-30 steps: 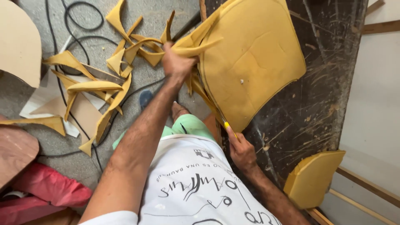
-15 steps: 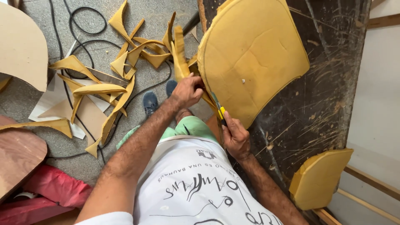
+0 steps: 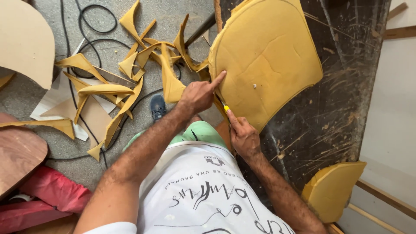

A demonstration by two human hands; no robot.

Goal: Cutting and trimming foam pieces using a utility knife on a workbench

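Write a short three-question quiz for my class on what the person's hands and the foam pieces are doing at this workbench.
1. True or false: the left hand points one finger onto the edge of the big yellow foam pad.
2. Which hand holds the yellow-tipped knife? A) left B) right C) neither
3. Fill in: the yellow foam offcuts lie on the ____, to the left of the dark workbench.

Key
1. True: the forefinger rests on the pad's left edge.
2. B: the right hand has the knife in its grip at the pad's lower edge.
3. floor, among black cables.
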